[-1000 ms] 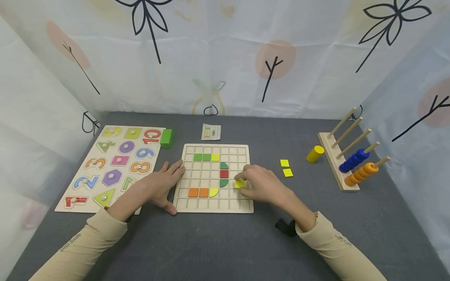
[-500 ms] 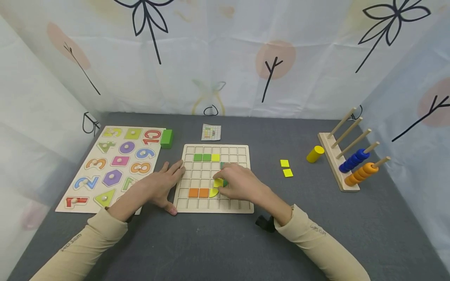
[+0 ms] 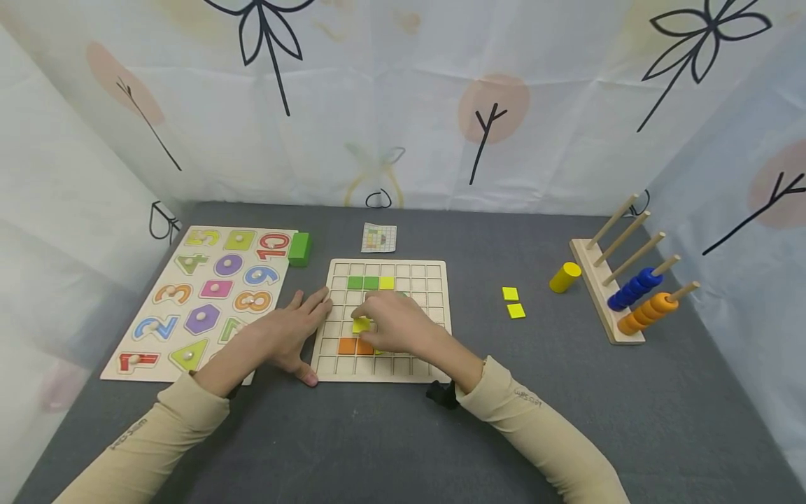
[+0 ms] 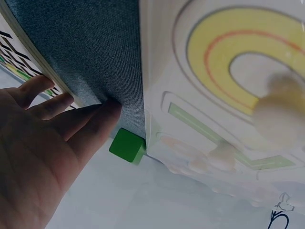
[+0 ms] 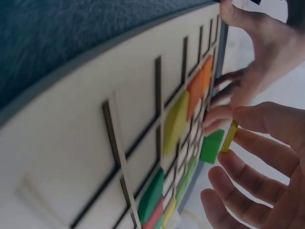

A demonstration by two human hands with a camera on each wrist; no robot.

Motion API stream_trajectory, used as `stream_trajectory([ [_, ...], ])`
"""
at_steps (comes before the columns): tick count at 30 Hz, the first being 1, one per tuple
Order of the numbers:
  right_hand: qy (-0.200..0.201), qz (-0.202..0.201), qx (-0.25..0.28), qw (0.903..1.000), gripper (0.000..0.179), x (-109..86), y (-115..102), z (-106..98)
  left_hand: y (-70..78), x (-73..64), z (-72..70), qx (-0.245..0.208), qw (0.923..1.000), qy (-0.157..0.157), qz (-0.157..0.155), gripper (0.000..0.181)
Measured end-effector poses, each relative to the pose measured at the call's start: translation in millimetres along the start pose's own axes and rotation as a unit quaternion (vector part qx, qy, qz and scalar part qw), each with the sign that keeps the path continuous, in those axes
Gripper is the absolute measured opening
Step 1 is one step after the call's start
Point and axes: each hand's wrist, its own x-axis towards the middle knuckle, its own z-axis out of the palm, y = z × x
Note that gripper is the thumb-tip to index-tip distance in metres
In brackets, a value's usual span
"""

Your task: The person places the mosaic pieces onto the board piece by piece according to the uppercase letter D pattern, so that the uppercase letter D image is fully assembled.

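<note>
My right hand (image 3: pixel 397 323) pinches a yellow square tile (image 3: pixel 360 325) between thumb and fingers, over the left half of a wooden grid board (image 3: pixel 334 367). In the right wrist view the tile (image 5: pixel 229 137) shows edge-on, apart from the board. My left hand (image 3: pixel 286 336) rests along the board's left edge, fingers spread and fairly straight. On the board lie two green squares (image 3: pixel 362 283), a yellow square (image 3: pixel 386 283) and two orange squares (image 3: pixel 355 346). A yellow rounded tile (image 5: pixel 176 125), a dark green one (image 5: pixel 151 196) and a red one (image 5: pixel 153 217) are mostly hidden from the head view.
Two yellow squares (image 3: pixel 513 302) lie right of the board. Further right are a yellow cylinder (image 3: pixel 564 277) and a peg stand (image 3: pixel 607 290) with blue and orange rings. A number puzzle (image 3: pixel 201 301) and green block (image 3: pixel 299 250) stand left; a pattern card (image 3: pixel 379 238) lies behind.
My right hand has moved left across the board with the yellow square tile, from its right side to above the orange squares. My left hand has stayed at the board's edge.
</note>
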Motion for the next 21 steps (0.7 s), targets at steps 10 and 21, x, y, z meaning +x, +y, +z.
stream_trajectory([
  [10, -0.005, -0.004, -0.024, 0.9997, 0.030, 16.3, -6, 14, -0.7, 0.3, 0.1, 0.003, 1.0000, 0.003, 0.004, 0.136],
  [21, -0.008, -0.005, -0.031, 0.9995, 0.025, 21.3, -5, 22, -1.0, -0.3, 0.9, 0.008, 0.9999, 0.003, 0.008, 0.135],
])
